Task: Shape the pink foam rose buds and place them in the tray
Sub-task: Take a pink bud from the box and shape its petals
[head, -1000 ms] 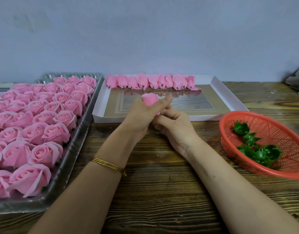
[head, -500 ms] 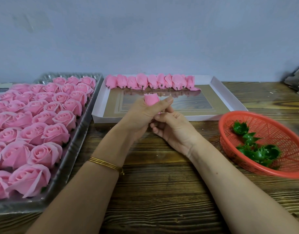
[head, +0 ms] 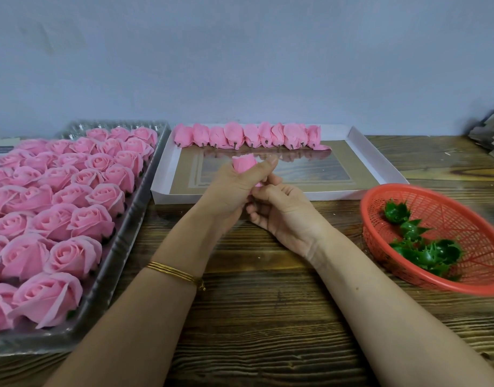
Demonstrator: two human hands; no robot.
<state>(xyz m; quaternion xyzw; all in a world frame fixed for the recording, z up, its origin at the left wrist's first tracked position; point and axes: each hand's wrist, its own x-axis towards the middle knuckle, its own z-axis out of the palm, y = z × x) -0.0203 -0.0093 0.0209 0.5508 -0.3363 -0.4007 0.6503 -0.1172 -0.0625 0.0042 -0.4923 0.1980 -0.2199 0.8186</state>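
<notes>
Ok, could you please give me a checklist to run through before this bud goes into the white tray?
1. Rose bud gripped by left hand: ok.
2. Right hand pinching the bud's base: ok.
3. Bud fully shaped: cannot tell, fingers hide most of it.
4. Bare floor in white tray before the row of placed buds: ok.
5. Red basket off to the right, outside the path: ok.

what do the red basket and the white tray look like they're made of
Red basket: looks like moulded plastic, slightly glossy, judging by its uniform open lattice. White tray: probably thin cardboard, with flat folded walls; its gold-brown floor is glossy enough to mirror the rose buds.
</notes>
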